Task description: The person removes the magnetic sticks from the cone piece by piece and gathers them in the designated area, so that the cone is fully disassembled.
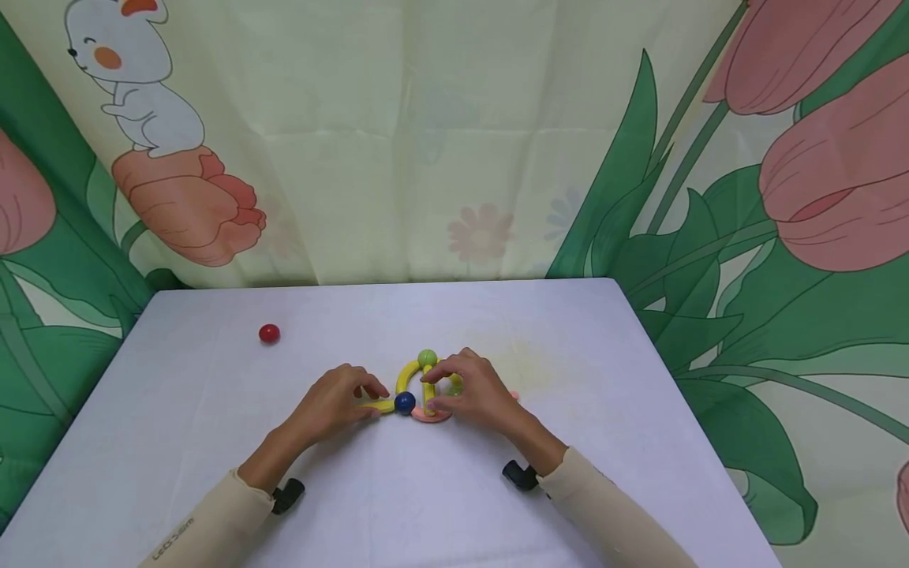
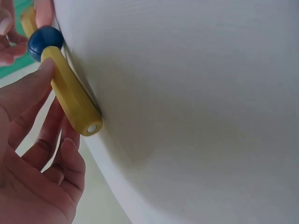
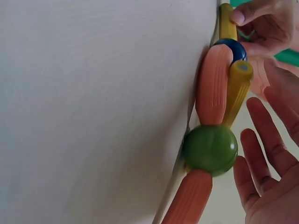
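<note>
So, yel. rod [image 2: 74,98] in L grip [image 1: 330,409]

Sleeved forearms [image 1: 216,513] reach in from near left and right; the left hand [image 1: 328,406] pinches, the right hand's [image 1: 477,390] fingers [image 3: 267,131] spread loosely.

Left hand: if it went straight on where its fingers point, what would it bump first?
Probably the blue ball at the tip of the yellow stick it pinches; depth is unclear.
</note>
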Action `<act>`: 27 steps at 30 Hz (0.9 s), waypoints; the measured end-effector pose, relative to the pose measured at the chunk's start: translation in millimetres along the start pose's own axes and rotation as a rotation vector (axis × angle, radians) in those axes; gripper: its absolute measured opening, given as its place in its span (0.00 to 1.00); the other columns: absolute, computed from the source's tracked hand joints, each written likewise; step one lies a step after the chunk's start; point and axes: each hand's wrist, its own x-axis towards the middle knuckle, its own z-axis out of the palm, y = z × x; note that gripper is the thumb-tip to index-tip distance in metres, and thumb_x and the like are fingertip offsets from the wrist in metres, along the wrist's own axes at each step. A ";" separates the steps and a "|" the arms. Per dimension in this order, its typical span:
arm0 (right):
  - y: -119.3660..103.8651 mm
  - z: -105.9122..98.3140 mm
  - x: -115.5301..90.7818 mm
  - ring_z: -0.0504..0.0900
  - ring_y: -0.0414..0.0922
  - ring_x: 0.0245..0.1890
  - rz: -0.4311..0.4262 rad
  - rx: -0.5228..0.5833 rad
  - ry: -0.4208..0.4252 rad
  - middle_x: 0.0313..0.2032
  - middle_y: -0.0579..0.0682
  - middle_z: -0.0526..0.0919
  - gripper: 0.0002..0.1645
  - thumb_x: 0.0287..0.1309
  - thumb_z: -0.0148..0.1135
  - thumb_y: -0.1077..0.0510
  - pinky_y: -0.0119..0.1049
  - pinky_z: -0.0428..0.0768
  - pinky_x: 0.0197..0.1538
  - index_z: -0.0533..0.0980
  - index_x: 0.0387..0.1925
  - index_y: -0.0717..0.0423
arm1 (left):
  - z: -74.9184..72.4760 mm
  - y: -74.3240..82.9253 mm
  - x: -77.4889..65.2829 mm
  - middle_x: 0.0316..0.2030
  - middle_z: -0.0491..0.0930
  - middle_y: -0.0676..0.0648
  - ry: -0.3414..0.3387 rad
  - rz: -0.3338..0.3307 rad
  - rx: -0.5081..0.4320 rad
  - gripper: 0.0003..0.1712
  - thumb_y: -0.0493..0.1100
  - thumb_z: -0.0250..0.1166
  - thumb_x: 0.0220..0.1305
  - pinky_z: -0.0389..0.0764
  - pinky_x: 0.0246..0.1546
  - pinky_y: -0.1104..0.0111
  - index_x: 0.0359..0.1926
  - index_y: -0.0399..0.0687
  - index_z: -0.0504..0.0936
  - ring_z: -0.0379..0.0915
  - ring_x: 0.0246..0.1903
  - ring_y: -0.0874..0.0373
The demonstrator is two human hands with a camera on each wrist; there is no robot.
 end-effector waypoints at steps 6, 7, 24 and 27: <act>-8.2 12.7 9.4 0.77 0.47 0.45 -0.047 -0.043 -0.050 0.42 0.43 0.91 0.19 0.51 0.85 0.55 0.34 0.73 0.46 0.91 0.46 0.46 | -2.6 -3.8 -3.2 0.33 0.85 0.58 -0.011 -0.007 -0.037 0.12 0.39 0.83 0.55 0.76 0.37 0.70 0.40 0.54 0.92 0.75 0.34 0.62; -9.3 14.5 10.7 0.76 0.46 0.44 -0.051 -0.060 -0.057 0.41 0.43 0.90 0.18 0.51 0.85 0.55 0.33 0.72 0.45 0.91 0.46 0.46 | -2.9 -4.3 -3.9 0.32 0.84 0.58 -0.013 -0.005 -0.043 0.12 0.38 0.83 0.55 0.76 0.36 0.70 0.40 0.53 0.92 0.74 0.33 0.62; -16.4 28.8 18.2 0.73 0.40 0.44 -0.139 -0.299 -0.058 0.40 0.37 0.92 0.16 0.51 0.85 0.51 0.37 0.74 0.51 0.92 0.43 0.41 | -0.7 -4.7 -3.5 0.31 0.82 0.58 -0.026 -0.019 -0.014 0.13 0.38 0.84 0.52 0.75 0.35 0.70 0.38 0.55 0.91 0.75 0.32 0.64; -17.5 28.1 19.4 0.73 0.40 0.44 -0.137 -0.301 -0.058 0.41 0.37 0.92 0.16 0.51 0.85 0.52 0.38 0.74 0.52 0.92 0.43 0.41 | -0.6 -4.0 -3.1 0.30 0.82 0.58 -0.020 -0.015 0.013 0.13 0.38 0.84 0.53 0.75 0.36 0.69 0.38 0.55 0.91 0.74 0.31 0.65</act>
